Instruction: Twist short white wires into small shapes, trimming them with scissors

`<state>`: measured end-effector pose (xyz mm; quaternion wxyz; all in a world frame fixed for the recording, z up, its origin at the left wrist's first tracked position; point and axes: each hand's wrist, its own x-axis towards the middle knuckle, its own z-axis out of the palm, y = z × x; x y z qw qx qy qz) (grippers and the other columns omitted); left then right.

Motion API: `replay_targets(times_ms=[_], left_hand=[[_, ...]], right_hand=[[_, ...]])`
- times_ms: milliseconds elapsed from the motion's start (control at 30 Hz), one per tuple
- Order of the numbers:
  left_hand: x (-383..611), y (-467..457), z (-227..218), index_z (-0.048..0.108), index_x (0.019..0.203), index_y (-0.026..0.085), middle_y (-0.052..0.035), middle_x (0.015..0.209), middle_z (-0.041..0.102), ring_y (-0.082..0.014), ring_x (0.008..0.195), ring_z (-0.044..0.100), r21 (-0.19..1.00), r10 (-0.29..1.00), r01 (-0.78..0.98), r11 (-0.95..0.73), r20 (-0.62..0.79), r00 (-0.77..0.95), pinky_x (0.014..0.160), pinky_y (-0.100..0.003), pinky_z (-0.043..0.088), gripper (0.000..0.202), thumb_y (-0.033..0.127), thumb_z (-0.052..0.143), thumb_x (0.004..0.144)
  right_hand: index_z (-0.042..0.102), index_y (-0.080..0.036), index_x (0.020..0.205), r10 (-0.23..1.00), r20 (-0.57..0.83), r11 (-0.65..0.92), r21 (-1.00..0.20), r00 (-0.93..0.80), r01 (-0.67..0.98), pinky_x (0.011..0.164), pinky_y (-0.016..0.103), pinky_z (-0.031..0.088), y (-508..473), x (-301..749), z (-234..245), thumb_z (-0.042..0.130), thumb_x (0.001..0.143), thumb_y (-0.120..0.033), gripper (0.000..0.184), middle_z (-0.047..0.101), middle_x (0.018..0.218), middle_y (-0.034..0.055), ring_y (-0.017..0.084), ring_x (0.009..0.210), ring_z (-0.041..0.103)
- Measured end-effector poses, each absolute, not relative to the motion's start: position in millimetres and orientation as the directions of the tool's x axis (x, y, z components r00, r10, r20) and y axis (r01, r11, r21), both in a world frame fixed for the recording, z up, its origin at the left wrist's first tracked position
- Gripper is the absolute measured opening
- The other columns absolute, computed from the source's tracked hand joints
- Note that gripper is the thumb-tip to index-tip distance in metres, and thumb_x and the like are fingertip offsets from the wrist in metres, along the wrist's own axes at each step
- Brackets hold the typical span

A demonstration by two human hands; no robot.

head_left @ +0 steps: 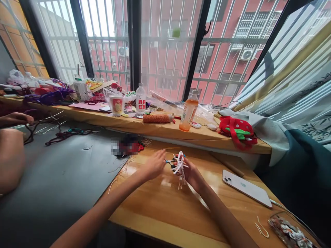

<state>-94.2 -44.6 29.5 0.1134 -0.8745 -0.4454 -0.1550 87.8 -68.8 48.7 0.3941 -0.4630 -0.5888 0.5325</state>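
Observation:
My right hand [193, 175] is closed around a bundle of white knotted cord [180, 165], with loops at its top and loose ends hanging below. My left hand [155, 165] is a short way to the left of it, slightly blurred; whether its fingers hold a strand does not show. Between the two hands and partly behind the white cord is a pair of scissors [169, 161] with dark handles and some blue. The wooden table [155, 203] lies beneath both hands.
A white phone [247, 187] on a cable lies right, near cut cord [262, 229]. On the sill stand an orange drink bottle [188, 112], a water bottle [141, 101], a cup [116, 104] and an orange thread spool [157, 119]. Another person's hand [18, 119] holds dark cord at left.

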Motion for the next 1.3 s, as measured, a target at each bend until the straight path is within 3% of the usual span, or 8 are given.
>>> replay_targets(times_ms=[100,233,433,600,800,967,1133,1300], left_hand=[[-63.4,-34.7,22.9,0.027,0.125,0.023,-0.0037,0.132,0.03,-0.0166,0.122,0.024,-0.003,0.595,0.62,-0.785,0.273,0.756,0.098,-0.037,0.021,0.041,0.034,0.025,0.085],[-68.5,-32.9,6.9,0.028,0.124,0.02,-0.005,0.13,0.035,-0.0176,0.12,0.027,0.017,0.667,0.686,-0.727,0.251,0.701,0.097,-0.04,0.02,0.043,0.036,0.022,0.085],[-94.0,-31.5,5.1,0.05,0.11,0.014,-0.0102,0.116,0.049,-0.0222,0.116,0.032,-0.1,0.766,0.835,-0.541,0.351,0.538,0.098,-0.042,0.017,0.037,0.029,0.027,0.084],[-97.1,-33.4,11.3,0.061,0.093,0.007,-0.018,0.103,0.056,-0.0298,0.11,0.037,-0.149,0.879,0.949,-0.278,0.36,0.314,0.096,-0.046,0.016,0.036,0.029,0.035,0.08],[-78.5,-37.5,6.6,0.03,0.125,0.011,-0.0111,0.129,0.034,-0.0214,0.12,0.026,-0.057,0.791,0.86,-0.507,0.364,0.491,0.098,-0.039,0.017,0.045,0.03,0.026,0.084],[-72.5,-35.6,-3.2,0.036,0.121,0.013,-0.0094,0.126,0.039,-0.0219,0.118,0.03,0.013,0.816,0.849,-0.528,0.284,0.503,0.097,-0.039,0.022,0.048,0.039,0.02,0.085],[-78.8,-32.1,-3.5,0.038,0.118,0.008,-0.0124,0.124,0.04,-0.0228,0.118,0.028,0.005,0.83,0.87,-0.492,0.303,0.468,0.098,-0.038,0.02,0.046,0.036,0.024,0.084],[-78.3,-31.9,-8.8,0.042,0.115,0.005,-0.0159,0.123,0.041,-0.0257,0.119,0.026,-0.003,0.836,0.891,-0.454,0.346,0.427,0.099,-0.04,0.018,0.046,0.036,0.03,0.083]], right_hand=[[0.036,-0.017,0.12,0.962,-0.054,0.008,-0.974,-0.269,0.227,0.062,0.027,0.045,-66.4,105.0,54.0,0.003,0.081,-0.052,0.062,0.061,0.089,0.0083,0.017,0.076,0.058],[0.031,-0.015,0.125,0.969,-0.008,0.084,-0.929,-0.246,0.359,0.073,0.026,0.043,-57.0,130.9,58.5,-0.007,0.082,-0.047,0.065,0.056,0.104,0.0096,0.016,0.094,0.053],[0.043,-0.023,0.118,0.975,0.098,0.183,-0.864,-0.199,0.469,0.087,0.028,0.034,-46.2,146.6,53.4,0.016,0.085,-0.045,0.048,0.041,0.125,0.0054,0.016,0.114,0.037],[0.052,-0.02,0.109,0.966,0.259,0.132,-0.547,0.018,0.827,0.095,0.035,0.021,-35.4,164.5,46.4,0.034,0.081,-0.038,0.038,0.029,0.131,0.0076,0.021,0.121,0.022],[0.042,-0.021,0.116,0.998,0.038,0.061,-0.316,-0.051,0.947,0.071,0.028,0.037,-41.1,167.0,38.1,0.045,0.074,-0.044,0.048,0.056,0.099,0.0071,0.02,0.088,0.053],[0.055,-0.023,0.092,0.996,0.08,-0.017,-0.16,0.03,0.987,0.058,0.024,0.035,-46.2,152.6,37.6,0.042,0.078,-0.032,0.022,0.06,0.093,0.0038,0.019,0.082,0.055],[0.056,-0.021,0.085,0.978,0.17,-0.094,-0.159,0.121,0.983,0.056,0.024,0.033,-44.6,159.2,42.8,0.035,0.08,-0.022,0.022,0.062,0.086,0.0054,0.02,0.079,0.056],[0.053,-0.017,0.091,0.84,0.515,0.01,-0.33,0.171,0.944,0.064,0.027,0.037,-42.7,169.1,45.5,0.034,0.079,-0.018,0.022,0.059,0.09,0.0088,0.02,0.08,0.054]])
